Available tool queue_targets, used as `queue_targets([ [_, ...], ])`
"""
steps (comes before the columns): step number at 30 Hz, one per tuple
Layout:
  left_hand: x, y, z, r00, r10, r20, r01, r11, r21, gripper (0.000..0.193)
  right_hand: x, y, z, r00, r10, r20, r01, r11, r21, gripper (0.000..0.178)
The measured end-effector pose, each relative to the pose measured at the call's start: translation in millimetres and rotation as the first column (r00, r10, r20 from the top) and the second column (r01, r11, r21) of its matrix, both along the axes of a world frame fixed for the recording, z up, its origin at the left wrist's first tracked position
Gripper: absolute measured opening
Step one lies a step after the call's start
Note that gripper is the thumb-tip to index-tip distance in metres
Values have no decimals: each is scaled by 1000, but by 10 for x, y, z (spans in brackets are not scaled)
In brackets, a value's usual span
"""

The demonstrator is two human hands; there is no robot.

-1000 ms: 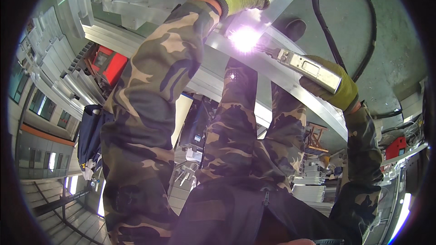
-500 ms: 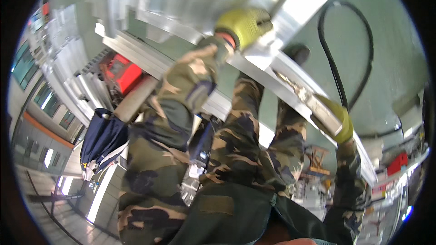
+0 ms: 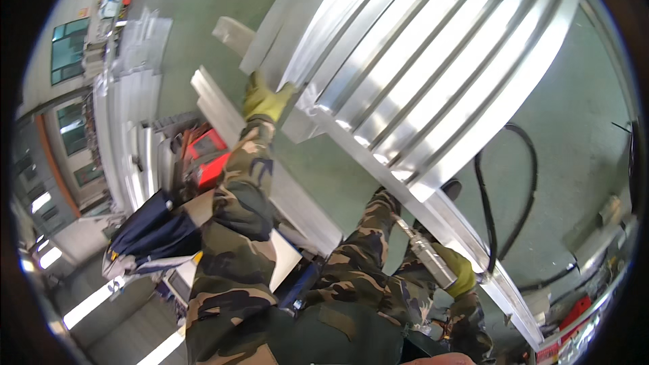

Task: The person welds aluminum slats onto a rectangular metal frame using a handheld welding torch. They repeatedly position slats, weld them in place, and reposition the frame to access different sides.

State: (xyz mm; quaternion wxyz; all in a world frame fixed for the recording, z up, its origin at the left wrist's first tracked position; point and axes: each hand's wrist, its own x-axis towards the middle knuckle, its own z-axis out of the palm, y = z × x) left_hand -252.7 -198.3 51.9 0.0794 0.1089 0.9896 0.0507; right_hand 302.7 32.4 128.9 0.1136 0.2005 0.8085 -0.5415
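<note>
A bank of long, ribbed aluminium profiles (image 3: 433,61) lies side by side, its near ends resting by a long metal rail (image 3: 395,189). At the left corner of the bank is my left hand (image 3: 266,99), in a yellow-green glove. Its thumb and fingers are spread at the profile ends; whether it presses on them I cannot tell. My right hand (image 3: 460,272), gloved alike, is closed round a silver barrel-shaped hand tool with a narrow tip (image 3: 429,257). That tool points up and left, over my legs and beside the rail. The profiles look bare on top.
A black hose (image 3: 488,196) loops on the green floor to the right. Another pale beam (image 3: 304,213) runs below my left arm. Red tool cases (image 3: 208,155) and a dark blue cloth (image 3: 152,233) sit at the left. My shoe (image 3: 451,189) is beside the rail.
My left hand has moved left along the profile ends, and its fingers have spread. My right hand, with the silver tool, has come lower and nearer my body. The view has shifted too.
</note>
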Motion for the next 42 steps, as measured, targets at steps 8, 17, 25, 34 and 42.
queue_targets([
  [8, -288, -343, -319, 981, 12, 192, -1, 998, -56, 107, -118, 25, 482, 1000, 6, -15, -6, 999, -42, 50],
  [17, -70, -156, 188, 914, -144, 379, 154, 988, 4, 110, -118, -87, 785, 986, -166, -9, 166, 984, -68, 44],
  [25, 474, 27, 884, 763, -334, 553, -27, 839, 544, 62, -180, -58, 974, 962, -244, -126, 241, 970, -40, 49],
  [34, 1941, 255, 1045, 772, -400, 494, -103, 688, 718, 43, 208, 180, 1180, 916, -351, -194, 369, 928, 61, 60],
  [42, 3268, 648, 969, 750, -490, 444, 208, 812, 545, 44, 786, 468, 1188, 765, -640, -68, 600, 747, -285, 56],
])
